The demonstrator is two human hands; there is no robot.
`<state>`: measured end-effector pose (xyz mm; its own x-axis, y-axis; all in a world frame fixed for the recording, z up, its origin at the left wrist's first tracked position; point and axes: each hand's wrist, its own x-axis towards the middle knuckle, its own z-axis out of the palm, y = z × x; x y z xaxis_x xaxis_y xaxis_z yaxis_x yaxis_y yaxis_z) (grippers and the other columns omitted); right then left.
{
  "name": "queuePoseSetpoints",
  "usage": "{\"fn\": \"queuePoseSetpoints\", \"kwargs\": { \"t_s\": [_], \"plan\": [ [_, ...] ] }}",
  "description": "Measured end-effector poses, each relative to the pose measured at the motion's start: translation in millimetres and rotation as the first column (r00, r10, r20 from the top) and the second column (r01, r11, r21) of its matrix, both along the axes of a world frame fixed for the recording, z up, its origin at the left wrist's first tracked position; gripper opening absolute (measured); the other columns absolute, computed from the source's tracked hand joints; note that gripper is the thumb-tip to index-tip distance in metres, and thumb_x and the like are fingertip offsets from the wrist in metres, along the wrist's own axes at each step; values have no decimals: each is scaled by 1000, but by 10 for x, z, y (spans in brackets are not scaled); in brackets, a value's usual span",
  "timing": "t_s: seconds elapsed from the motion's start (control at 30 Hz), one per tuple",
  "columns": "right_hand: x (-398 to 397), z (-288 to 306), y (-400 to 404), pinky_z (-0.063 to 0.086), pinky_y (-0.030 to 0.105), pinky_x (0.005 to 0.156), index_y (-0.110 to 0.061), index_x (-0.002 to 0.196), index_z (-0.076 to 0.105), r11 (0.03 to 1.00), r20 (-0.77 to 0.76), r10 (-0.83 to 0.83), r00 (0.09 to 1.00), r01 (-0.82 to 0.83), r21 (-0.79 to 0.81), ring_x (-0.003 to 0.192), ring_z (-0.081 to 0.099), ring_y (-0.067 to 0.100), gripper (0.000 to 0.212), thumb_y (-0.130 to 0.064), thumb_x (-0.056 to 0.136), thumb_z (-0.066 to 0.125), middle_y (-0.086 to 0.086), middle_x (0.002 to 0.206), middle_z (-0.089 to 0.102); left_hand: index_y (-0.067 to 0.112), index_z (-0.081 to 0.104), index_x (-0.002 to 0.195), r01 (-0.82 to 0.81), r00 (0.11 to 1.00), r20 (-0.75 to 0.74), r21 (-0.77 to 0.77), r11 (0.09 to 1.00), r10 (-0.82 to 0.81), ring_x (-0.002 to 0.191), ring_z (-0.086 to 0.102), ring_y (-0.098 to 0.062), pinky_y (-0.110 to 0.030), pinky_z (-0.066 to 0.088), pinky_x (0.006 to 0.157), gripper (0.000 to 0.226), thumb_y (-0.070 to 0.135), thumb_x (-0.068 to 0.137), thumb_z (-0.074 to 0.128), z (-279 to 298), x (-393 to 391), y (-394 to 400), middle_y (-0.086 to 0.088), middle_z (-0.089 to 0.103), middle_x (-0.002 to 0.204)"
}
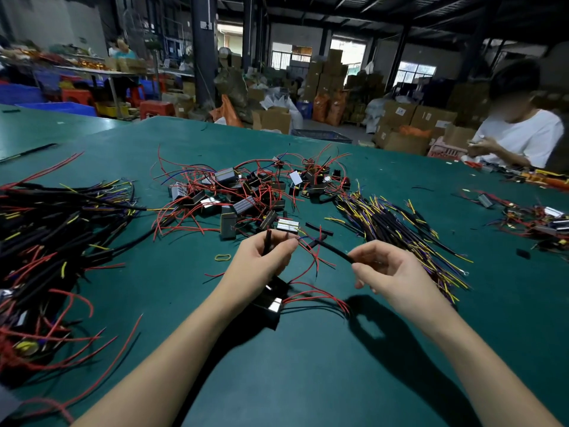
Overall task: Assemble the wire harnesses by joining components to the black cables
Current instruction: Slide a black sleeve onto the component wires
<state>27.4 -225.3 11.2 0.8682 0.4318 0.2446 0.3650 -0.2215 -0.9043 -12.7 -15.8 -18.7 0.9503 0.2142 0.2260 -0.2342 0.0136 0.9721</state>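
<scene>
Two hands work above the green worktop (pixel 308 365), the left hand (pixel 261 257) gripping a short black tube and thin leads, the right hand (pixel 385 269) pinching a black cable (pixel 332 249) just beside them, and loose red wires (pixel 314 263) dangling between could snag and spoil the joint.

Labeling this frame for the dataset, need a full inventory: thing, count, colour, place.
table: one, green, fills foreground
component pile: many black boxes with red leads, table centre
black cables: many, yellow and purple ends, right of centre
cable heap: many, black with red wires, far left
rubber band: one, yellow, beside left hand
black component: one, red leads, under left wrist
other worker: one, white shirt, far right
left hand: pinches short black tube
right hand: holds black cable end
</scene>
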Motion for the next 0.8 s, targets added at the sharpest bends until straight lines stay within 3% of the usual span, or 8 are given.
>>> {"fn": "queuePoseSetpoints", "kwargs": {
  "t_s": [0.27,0.4,0.63,0.8],
  "plan": [
    [37,-103,0,42,14,54,-16,88,64,995,7,-38,999,38,-88,59,59,12,17,1,87,61,-4,71,64,21,68,79,-51,999,0,109,993,51,51,41,0,-10,34,51,9,23,87,67,10,-15,16,16,49,54],
    [-65,-108,107,52,23,66,-22,95,60,997,32,-76,997,75,32,65,65,17,21,-3,88,62,-2,78,64,19,68,78,-55,998,4,152,987,55,52,42,2,-9,36,53,9,23,87,68,18,-35,-15,17,50,54],
    [-229,-154,369,46,14,68,-16,84,67,981,361,-193,913,179,73,72,62,7,13,-4,84,69,-6,76,66,20,66,73,-14,1000,16,225,974,10,57,38,-11,-26,34,55,15,21,87,67,73,-72,-115,0,44,61],
    [-209,-157,387,43,12,64,-18,78,70,977,430,-212,878,208,56,72,61,8,14,-5,82,71,-7,75,66,13,67,75,10,999,48,274,962,-24,52,33,-7,-18,26,49,13,19,86,69,76,-86,-153,3,43,57]
  ]
}}
